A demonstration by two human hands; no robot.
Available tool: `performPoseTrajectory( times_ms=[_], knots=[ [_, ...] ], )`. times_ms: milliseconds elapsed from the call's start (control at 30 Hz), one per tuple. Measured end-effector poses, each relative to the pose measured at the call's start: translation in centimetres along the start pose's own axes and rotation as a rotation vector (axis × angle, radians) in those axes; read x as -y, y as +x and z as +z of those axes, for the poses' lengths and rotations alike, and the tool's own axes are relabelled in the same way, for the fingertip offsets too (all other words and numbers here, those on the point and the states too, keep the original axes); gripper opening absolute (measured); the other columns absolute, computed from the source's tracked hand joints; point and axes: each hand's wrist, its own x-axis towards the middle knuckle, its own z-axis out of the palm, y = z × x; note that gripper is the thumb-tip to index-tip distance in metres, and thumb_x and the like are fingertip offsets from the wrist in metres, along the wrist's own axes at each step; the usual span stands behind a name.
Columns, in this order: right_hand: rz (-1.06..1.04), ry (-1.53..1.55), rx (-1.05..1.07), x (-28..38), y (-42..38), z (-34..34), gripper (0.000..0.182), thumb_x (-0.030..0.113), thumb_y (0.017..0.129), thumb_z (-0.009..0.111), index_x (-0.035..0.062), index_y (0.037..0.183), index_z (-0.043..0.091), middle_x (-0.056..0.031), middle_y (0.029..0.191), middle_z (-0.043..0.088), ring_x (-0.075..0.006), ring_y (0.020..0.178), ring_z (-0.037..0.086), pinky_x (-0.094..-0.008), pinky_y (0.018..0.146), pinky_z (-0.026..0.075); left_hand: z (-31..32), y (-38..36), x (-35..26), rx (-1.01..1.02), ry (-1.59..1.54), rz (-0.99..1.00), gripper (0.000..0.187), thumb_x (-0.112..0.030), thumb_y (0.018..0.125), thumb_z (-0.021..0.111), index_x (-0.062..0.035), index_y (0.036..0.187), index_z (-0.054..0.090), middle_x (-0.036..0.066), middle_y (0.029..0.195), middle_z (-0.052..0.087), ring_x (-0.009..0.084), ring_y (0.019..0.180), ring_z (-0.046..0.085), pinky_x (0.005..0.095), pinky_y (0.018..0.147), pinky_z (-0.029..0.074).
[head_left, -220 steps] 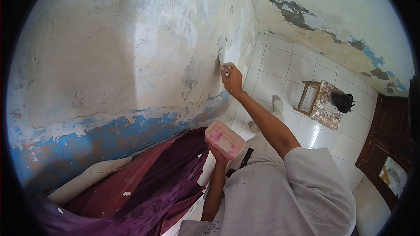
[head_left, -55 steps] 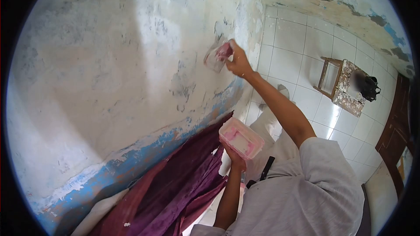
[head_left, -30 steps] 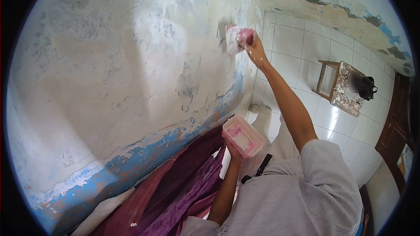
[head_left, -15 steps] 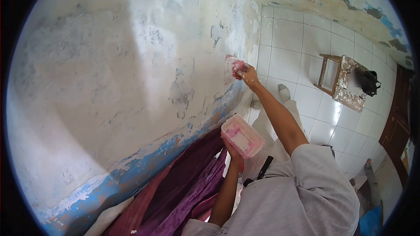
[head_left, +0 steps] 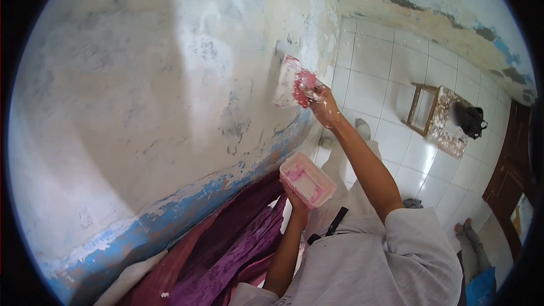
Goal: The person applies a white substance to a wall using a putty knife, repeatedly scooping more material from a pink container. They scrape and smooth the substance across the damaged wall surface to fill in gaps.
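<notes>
My right hand [head_left: 324, 106] grips a wide putty knife [head_left: 290, 84] by its red handle, which is smeared with white filler. Its broad pale blade lies against or very close to the patchy wall [head_left: 215, 96]; exact contact is hard to tell. White spots also mark my right fingers and wrist. Lower down, my left hand [head_left: 296, 197] holds a pinkish plastic tub [head_left: 307, 180] from its near left side, tilted so the inside shows. White and pink filler coats the tub's bottom and walls.
Purple and maroon cloth [head_left: 226, 249] hangs along the wall's peeling blue base. On the tiled floor [head_left: 368, 88] stands a paint-spattered wooden stool [head_left: 447, 127] with a black bag [head_left: 471, 122] on it. Another person's legs [head_left: 475, 249] show at lower right, near a brown door [head_left: 507, 175].
My right hand has turned the putty knife so its broad blade face now shows, slightly up and left along the wall. The tub in my left hand stays nearly in place.
</notes>
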Motion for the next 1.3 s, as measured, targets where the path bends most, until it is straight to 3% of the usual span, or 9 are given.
performPoseTrajectory(
  times_ms=[167, 333, 500, 667, 867, 1000, 1033, 1200, 1300],
  knots=[
    [-0.022, -0.242, 0.110, 0.7, 3.2, 4.8, 0.039, 0.024, 0.093, 0.077, -0.0002, 0.122, 0.067, -0.0054, 0.104, 0.072, -0.0123, 0.083, 0.067, -0.0270, 0.073, 0.056, 3.8, -0.7, -0.8, 0.050, -0.036, 0.074, 0.073, -0.070, 0.102, 0.033, -0.0188, 0.154, 0.038, 0.007, 0.151, 0.047, 0.0290, 0.137, 0.047, 0.0474, 0.116, 0.038],
    [0.118, -0.477, -0.098, -2.3, 4.2, -4.0, 0.036, 0.022, 0.091, 0.078, -0.0006, 0.118, 0.069, -0.0086, 0.098, 0.074, -0.0179, 0.079, 0.072, -0.0311, 0.065, 0.060, 5.1, -1.7, -2.2, 0.120, -0.135, 0.094, 0.072, -0.069, 0.102, 0.032, -0.0197, 0.155, 0.036, 0.005, 0.152, 0.046, 0.0281, 0.138, 0.046, 0.0479, 0.116, 0.039],
    [0.021, -0.635, -0.175, 0.0, -3.0, -11.4, 0.033, 0.018, 0.098, 0.068, 0.0034, 0.128, 0.064, -0.0050, 0.098, 0.073, -0.0135, 0.080, 0.070, -0.0252, 0.068, 0.055, 4.9, -3.6, -3.0, 0.119, -0.117, 0.157, 0.071, -0.068, 0.102, 0.033, -0.0211, 0.156, 0.035, 0.005, 0.153, 0.045, 0.0279, 0.139, 0.046, 0.0486, 0.116, 0.039],
    [-0.116, -0.721, 0.013, 5.6, -14.6, -5.9, 0.038, 0.016, 0.101, 0.065, -0.0016, 0.134, 0.059, -0.0087, 0.117, 0.070, -0.0157, 0.103, 0.066, -0.0307, 0.090, 0.055, 5.1, -3.7, -3.6, 0.254, -0.156, 0.136, 0.075, -0.071, 0.101, 0.033, -0.0191, 0.156, 0.034, 0.006, 0.153, 0.044, 0.0275, 0.140, 0.044, 0.0490, 0.116, 0.037],
    [-0.251, -0.833, 0.161, 11.2, -24.9, 4.7, 0.025, 0.009, 0.099, 0.065, -0.0005, 0.122, 0.067, -0.0066, 0.107, 0.070, -0.0147, 0.091, 0.066, -0.0320, 0.081, 0.056, 9.2, -5.3, -6.2, 0.357, -0.116, 0.292, 0.083, -0.077, 0.099, 0.025, -0.0171, 0.157, 0.032, 0.007, 0.154, 0.042, 0.0270, 0.141, 0.042, 0.0467, 0.118, 0.035],
    [-0.777, -1.493, 0.393, 13.2, -28.8, 10.2, 0.029, 0.000, 0.084, 0.069, 0.0004, 0.113, 0.068, -0.0143, 0.102, 0.069, -0.0290, 0.081, 0.070, -0.0367, 0.072, 0.057, 12.0, -7.4, -7.4, 0.369, -0.113, 0.410, 0.089, -0.080, 0.096, 0.019, -0.0162, 0.158, 0.029, 0.006, 0.157, 0.038, 0.0262, 0.142, 0.041, 0.0453, 0.119, 0.033],
    [-0.763, -1.520, 0.406, 13.0, -29.5, 10.7, 0.032, 0.000, 0.081, 0.070, 0.0018, 0.112, 0.069, -0.0147, 0.103, 0.068, -0.0340, 0.082, 0.069, -0.0389, 0.069, 0.057, 12.5, -8.0, -7.5, 0.385, -0.165, 0.417, 0.090, -0.080, 0.096, 0.018, -0.0158, 0.158, 0.029, 0.007, 0.157, 0.038, 0.0261, 0.143, 0.041, 0.0454, 0.119, 0.033],
    [-0.826, -1.679, 0.391, 11.9, -32.0, 11.5, 0.031, 0.000, 0.080, 0.072, 0.0028, 0.110, 0.069, -0.0127, 0.099, 0.068, -0.0326, 0.079, 0.068, -0.0402, 0.067, 0.057, 13.1, -10.8, -5.7, 0.597, -0.281, 0.621, 0.074, -0.069, 0.103, 0.023, -0.0189, 0.157, 0.031, 0.007, 0.156, 0.039, 0.0260, 0.144, 0.040, 0.0456, 0.119, 0.033],
    [-0.911, -1.749, 0.346, 11.0, -33.5, 11.3, 0.029, -0.002, 0.079, 0.071, 0.0027, 0.108, 0.070, -0.0129, 0.096, 0.069, -0.0325, 0.079, 0.068, -0.0400, 0.068, 0.057, 13.5, -11.9, -4.4, 0.828, -0.437, 0.574, 0.076, -0.069, 0.102, 0.029, -0.0167, 0.157, 0.032, 0.009, 0.156, 0.040, 0.0279, 0.143, 0.041, 0.0476, 0.119, 0.034]
  ],
)
